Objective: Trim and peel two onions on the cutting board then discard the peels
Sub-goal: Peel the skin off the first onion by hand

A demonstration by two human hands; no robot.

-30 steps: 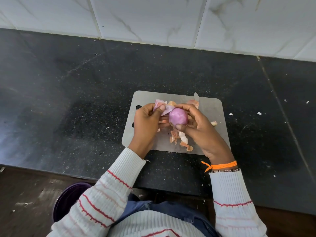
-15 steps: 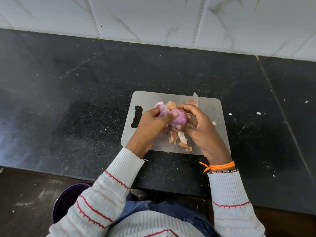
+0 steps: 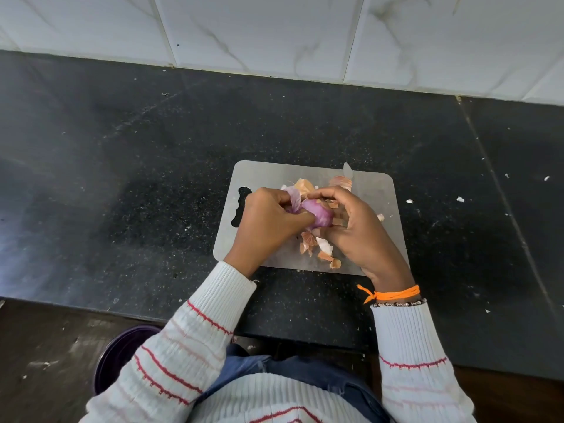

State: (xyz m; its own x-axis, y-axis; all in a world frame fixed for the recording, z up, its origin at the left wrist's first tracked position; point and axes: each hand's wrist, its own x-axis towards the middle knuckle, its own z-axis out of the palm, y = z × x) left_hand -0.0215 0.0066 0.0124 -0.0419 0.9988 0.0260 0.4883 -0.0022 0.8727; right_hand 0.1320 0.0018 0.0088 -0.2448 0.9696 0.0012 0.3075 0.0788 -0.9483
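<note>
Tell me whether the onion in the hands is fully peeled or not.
Not fully peeled: a pale purple skin flap still hangs off the onion, pinched by the left hand.

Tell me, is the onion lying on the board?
No, both hands, left hand and right hand, hold the onion above the board.

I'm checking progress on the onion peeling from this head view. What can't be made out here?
- Second onion: none in view; the hands and peels may hide it.
- Knife: only the blade tip shows; the right hand covers the rest.
- Held onion: both ends are under fingers, so trimming can't be judged.
- Purple container on the floor: the left sleeve hides most of it and its contents.
</note>
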